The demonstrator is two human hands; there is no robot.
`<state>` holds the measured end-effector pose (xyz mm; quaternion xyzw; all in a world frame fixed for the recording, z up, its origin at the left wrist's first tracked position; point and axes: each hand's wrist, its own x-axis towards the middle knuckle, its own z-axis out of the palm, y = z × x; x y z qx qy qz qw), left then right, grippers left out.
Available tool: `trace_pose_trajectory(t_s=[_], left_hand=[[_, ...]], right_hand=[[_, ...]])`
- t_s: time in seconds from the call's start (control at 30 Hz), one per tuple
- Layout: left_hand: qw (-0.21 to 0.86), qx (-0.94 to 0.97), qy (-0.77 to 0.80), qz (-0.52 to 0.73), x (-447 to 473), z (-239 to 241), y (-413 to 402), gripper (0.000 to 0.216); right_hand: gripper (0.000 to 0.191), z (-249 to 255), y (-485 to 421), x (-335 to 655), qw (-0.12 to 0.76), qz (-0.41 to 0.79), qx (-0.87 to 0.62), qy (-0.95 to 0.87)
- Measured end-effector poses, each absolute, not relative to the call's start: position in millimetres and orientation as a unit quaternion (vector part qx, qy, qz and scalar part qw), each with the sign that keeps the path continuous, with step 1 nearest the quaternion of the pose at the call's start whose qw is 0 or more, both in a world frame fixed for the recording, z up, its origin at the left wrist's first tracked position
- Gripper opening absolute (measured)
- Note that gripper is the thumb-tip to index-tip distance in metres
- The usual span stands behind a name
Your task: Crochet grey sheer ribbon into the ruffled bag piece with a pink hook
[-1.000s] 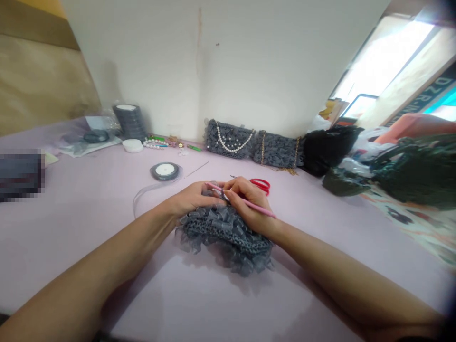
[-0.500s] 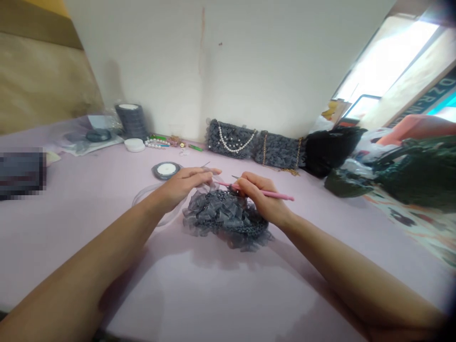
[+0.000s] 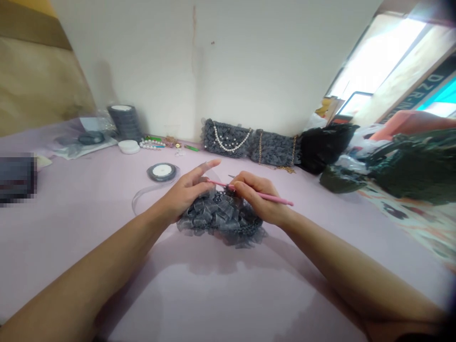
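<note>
A dark grey ruffled crochet piece (image 3: 219, 213), worked in sheer ribbon, lies in front of me between both hands. My right hand (image 3: 261, 194) grips a pink crochet hook (image 3: 274, 197), its tip pointing left above the piece's upper edge. At the upper left of the work, my left hand (image 3: 187, 190) pinches the edge, thumb bent and index finger stretched out. Beyond that hand lies a ribbon spool (image 3: 162, 171), and loose grey ribbon (image 3: 142, 192) curves from it toward the left wrist. The stitch at the hook's tip is too small to make out.
Two finished grey ruffled bags, one with a pearl strap (image 3: 231, 148) and one with a gold chain (image 3: 260, 149), lean against the wall. Stacked spools (image 3: 124, 123), a white disc (image 3: 128, 147) and beads (image 3: 151, 144) are at the back left. A black plastic bag (image 3: 324, 145) stands right.
My left index finger has lifted and straightened, and that hand sits closer over the piece's left edge. The hook stays in my right hand. The whole view has shifted slightly.
</note>
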<state>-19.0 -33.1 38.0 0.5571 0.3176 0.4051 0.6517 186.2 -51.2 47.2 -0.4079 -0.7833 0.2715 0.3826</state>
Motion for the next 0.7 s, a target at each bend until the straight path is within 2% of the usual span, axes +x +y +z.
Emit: trace_pose_trajectory(t_s=[0.23,0.4,0.57,0.7], left_hand=[[0.636,0.602,0.305,0.375,-24.5,39.1,-29.9,0.084],[0.604,0.642,0.306,0.36,-31.4,39.3,-24.0,0.093],[0.552,0.674,0.318,0.373,-32.1,42.4,-23.2,0.09],[0.444,0.726,0.34,0.401,-31.7,46.3,-27.3,0.084]], right_hand=[[0.03,51.9,-48.5,193.0,0.373,0.299,-0.381,-0.792],[0.029,60.2,-46.7,203.7,0.316,0.338,-0.327,-0.824],[0.032,66.7,-47.8,206.6,0.283,0.3,-0.319,-0.853],[0.03,71.4,-52.7,201.4,0.293,0.214,-0.325,-0.874]])
